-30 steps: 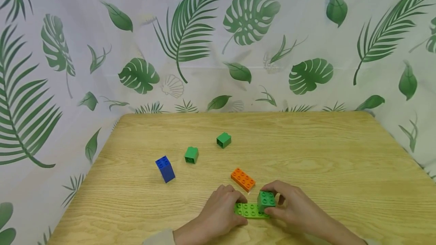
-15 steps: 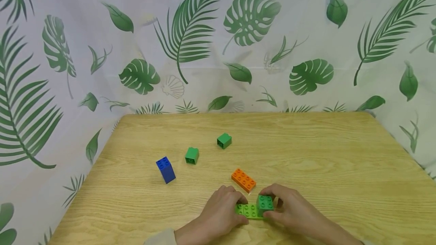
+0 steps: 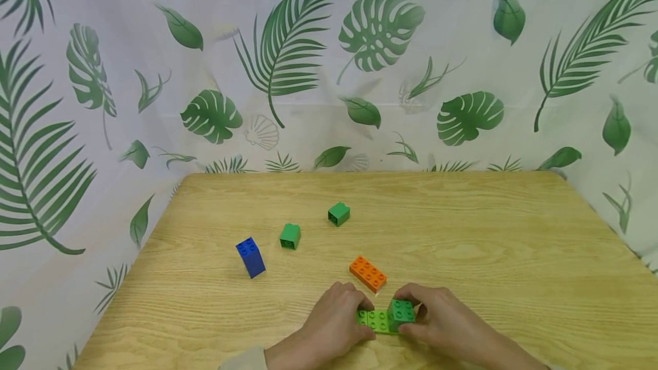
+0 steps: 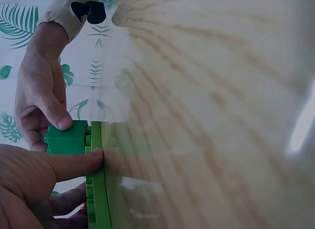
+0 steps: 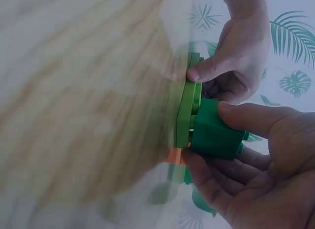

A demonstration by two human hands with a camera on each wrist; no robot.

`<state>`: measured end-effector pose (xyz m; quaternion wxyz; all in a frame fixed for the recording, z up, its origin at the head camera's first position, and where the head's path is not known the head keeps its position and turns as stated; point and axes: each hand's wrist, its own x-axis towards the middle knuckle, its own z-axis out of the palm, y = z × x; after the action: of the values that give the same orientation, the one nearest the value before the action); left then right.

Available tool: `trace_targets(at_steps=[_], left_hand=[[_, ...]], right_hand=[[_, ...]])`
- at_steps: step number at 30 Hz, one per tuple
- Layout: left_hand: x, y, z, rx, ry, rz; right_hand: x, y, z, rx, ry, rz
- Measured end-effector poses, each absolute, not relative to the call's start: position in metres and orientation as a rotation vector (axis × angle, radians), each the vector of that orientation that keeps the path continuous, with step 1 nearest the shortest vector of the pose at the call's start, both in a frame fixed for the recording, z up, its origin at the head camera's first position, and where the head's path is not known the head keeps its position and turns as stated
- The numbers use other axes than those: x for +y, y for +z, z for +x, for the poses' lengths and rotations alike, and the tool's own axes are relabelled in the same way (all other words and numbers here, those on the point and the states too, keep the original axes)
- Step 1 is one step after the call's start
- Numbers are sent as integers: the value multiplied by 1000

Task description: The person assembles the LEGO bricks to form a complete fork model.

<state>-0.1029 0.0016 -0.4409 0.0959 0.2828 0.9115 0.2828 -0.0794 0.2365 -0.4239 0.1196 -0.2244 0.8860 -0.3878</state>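
In the head view, a light-green studded strip (image 3: 379, 321) with a visible seam lies at the front of the table. My left hand (image 3: 335, 317) pinches its left part between thumb and fingers. At the strip's right end, a dark-green brick (image 3: 401, 315) sits upright, its studs up, and my right hand (image 3: 441, 318) holds it by its sides. The right wrist view shows the green brick (image 5: 216, 130) against the strip's studs, with a narrow gap between brick and strip (image 5: 187, 108). In the left wrist view, my left thumb lies along the strip's edge (image 4: 100, 189).
An orange brick (image 3: 368, 274) lies just beyond the hands. Farther back are two green bricks on their sides, one nearer (image 3: 290, 236) and one farther (image 3: 338, 214). A tall blue brick (image 3: 250, 257) stands to the left. A leaf-patterned sheet (image 3: 308, 61) hangs behind the table (image 3: 488, 227).
The green brick has shifted slightly left and lower over the light-green strip, with my right hand holding it throughout. The left hand keeps its grip on the strip.
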Motion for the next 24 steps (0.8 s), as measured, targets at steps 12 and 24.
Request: trace_targets(at_steps=[12,24], left_hand=[[1,-441,-104,2684,869,835],[1,-444,-105,2708,844,870]], right_hand=[[234,-422,-77,2625,-1047,-686],[232,-421,-82,2687,-896,-801]])
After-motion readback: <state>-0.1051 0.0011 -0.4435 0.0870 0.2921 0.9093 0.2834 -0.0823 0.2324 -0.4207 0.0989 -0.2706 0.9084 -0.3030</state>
